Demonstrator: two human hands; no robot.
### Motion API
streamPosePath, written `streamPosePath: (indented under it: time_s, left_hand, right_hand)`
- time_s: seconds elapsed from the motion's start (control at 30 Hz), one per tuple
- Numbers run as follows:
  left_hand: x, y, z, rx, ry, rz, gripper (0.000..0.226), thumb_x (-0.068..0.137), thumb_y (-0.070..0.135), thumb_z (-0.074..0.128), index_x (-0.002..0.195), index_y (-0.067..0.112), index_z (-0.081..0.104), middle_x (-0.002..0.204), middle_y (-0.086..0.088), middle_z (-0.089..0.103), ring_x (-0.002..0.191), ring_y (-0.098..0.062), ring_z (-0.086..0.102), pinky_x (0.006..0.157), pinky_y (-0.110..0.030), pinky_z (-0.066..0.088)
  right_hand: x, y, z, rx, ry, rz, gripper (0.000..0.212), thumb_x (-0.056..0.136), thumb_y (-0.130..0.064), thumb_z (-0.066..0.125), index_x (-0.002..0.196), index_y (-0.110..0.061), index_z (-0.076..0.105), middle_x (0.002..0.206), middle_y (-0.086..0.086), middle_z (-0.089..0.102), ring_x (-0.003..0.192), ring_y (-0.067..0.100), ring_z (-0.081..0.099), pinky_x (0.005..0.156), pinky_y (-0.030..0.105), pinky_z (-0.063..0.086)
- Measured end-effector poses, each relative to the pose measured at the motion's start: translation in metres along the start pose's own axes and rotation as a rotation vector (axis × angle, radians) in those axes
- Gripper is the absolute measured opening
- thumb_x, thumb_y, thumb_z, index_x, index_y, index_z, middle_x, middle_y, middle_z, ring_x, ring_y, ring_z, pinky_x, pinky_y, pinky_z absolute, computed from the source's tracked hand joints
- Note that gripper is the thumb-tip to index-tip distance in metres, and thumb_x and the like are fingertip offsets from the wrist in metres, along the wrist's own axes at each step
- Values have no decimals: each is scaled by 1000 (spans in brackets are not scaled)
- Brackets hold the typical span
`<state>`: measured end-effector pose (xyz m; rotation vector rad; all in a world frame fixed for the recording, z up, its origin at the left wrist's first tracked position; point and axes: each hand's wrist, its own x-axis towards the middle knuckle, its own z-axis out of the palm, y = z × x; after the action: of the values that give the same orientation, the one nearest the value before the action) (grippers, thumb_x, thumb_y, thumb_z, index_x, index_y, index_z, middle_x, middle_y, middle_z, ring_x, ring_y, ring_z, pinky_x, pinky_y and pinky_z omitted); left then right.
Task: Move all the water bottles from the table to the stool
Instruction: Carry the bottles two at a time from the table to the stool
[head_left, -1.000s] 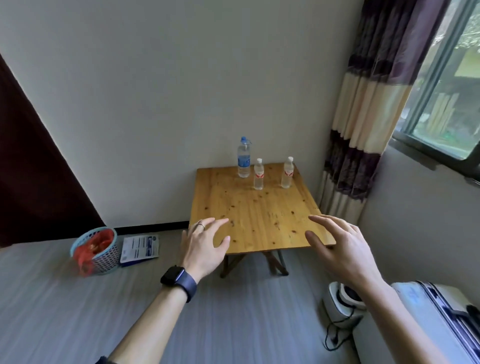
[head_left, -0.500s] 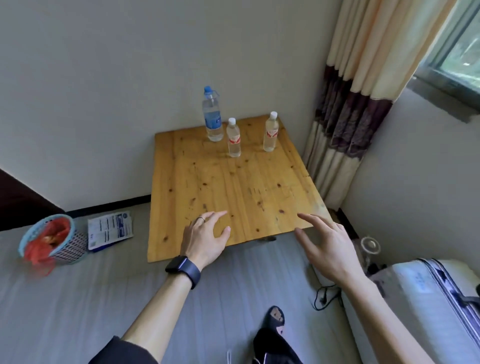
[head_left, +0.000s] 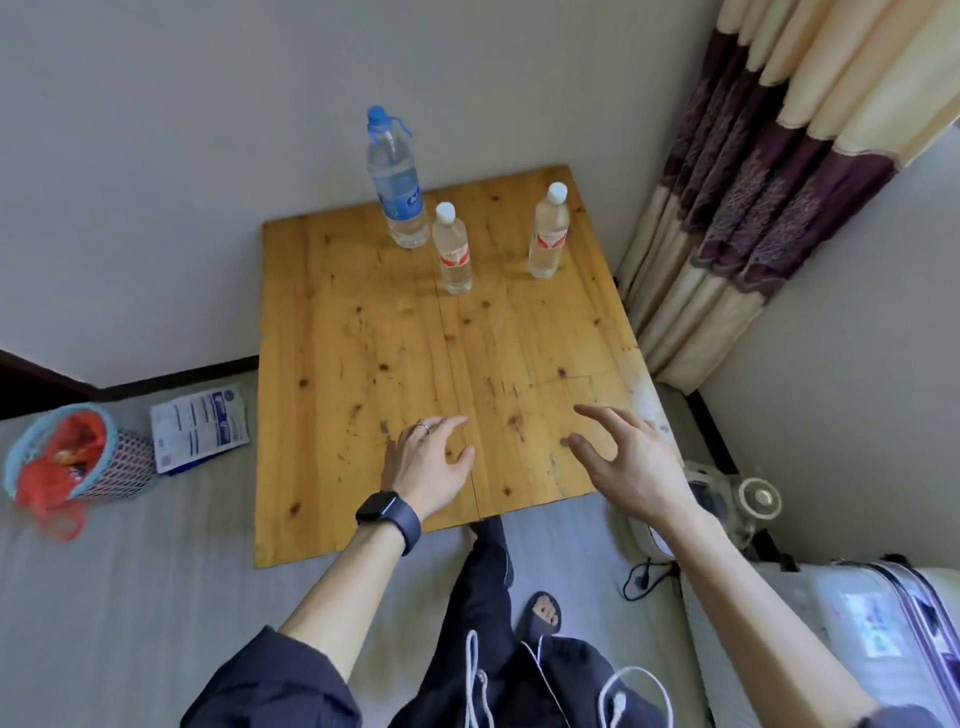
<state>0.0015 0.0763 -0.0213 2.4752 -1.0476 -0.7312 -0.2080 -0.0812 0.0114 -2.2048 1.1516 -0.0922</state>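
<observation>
Three water bottles stand upright at the far end of a low wooden table (head_left: 363, 374). The tall one has a blue cap and blue label (head_left: 395, 182). Two smaller ones have white caps and red labels: one in the middle (head_left: 453, 250), one to the right (head_left: 548, 234). My left hand (head_left: 428, 465), with a ring and a dark watch on the wrist, hovers over the table's near part with relaxed fingers. My right hand (head_left: 626, 462) hovers beside it, fingers spread and empty. Both hands are well short of the bottles. No stool is in view.
A basket with a red bag (head_left: 72, 457) and a printed packet (head_left: 200, 426) lie on the floor at the left. A striped curtain (head_left: 753, 182) hangs at the right. A small appliance (head_left: 748, 501) with a cable and a white suitcase (head_left: 857, 623) stand at the right.
I have come closer to the table and look down on it more steeply. Both hands now hover over its near part, still empty. The bottles have not moved.
</observation>
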Motion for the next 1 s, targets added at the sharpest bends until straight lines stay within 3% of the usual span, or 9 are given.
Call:
streamPosePath:
  time_s: [0.13, 0.4, 0.57, 0.67, 0.83, 0.93, 1.0]
  left_hand:
    - [65, 3, -19, 16, -14, 41, 43, 93, 49, 51, 135, 41, 49, 138, 7, 50, 126, -23, 48, 100, -48, 44]
    - [198, 15, -80, -12, 78, 82, 52, 94, 43, 55, 143, 31, 42, 141, -5, 47, 121, -30, 51, 92, -38, 49]
    - [268, 23, -109, -85, 172, 107, 59, 91, 40, 61, 143, 31, 35, 137, -8, 46, 121, -28, 49, 85, -37, 49]
    - [306, 26, -114, -133, 194, 81, 64, 88, 40, 65, 144, 30, 35, 139, -10, 45, 126, -29, 46, 91, -36, 46]
    - [352, 23, -106, -138, 121, 0, 72, 86, 41, 66, 147, 30, 30, 139, -14, 46, 127, -32, 46, 99, -43, 46]
    - [367, 20, -97, -169, 67, -45, 66, 88, 38, 66, 146, 29, 35, 137, -10, 51, 122, -30, 52, 96, -40, 48]
    - [376, 17, -91, -163, 53, -51, 56, 91, 38, 62, 142, 28, 41, 127, -7, 60, 111, -28, 59, 84, -35, 51]
  right_hand:
    - [58, -10, -5, -40, -4, 22, 43, 94, -55, 53, 135, -41, 54, 136, -9, 57, 129, 23, 47, 103, 36, 40]
    - [183, -51, -27, -180, -11, 21, 49, 95, -56, 51, 140, -39, 48, 140, 1, 55, 131, 27, 46, 107, 42, 40]
    - [267, -66, -46, -140, 23, 91, 58, 93, -53, 54, 146, -38, 39, 139, 8, 54, 129, 35, 46, 105, 43, 40]
    - [319, -68, -49, -106, 53, 94, 65, 92, -49, 57, 150, -35, 31, 135, 14, 54, 124, 38, 49, 101, 46, 44]
    - [385, -65, -44, -126, 7, 133, 74, 93, -48, 55, 153, -40, 14, 145, 18, 42, 119, 40, 54, 92, 49, 50]
    - [408, -60, -38, -176, -85, 157, 66, 96, -49, 51, 153, -39, 18, 143, 17, 44, 115, 41, 56, 83, 46, 50]
    - [418, -55, -34, -169, -97, 125, 53, 99, -42, 49, 147, -35, 29, 132, 19, 53, 103, 40, 60, 75, 42, 51]
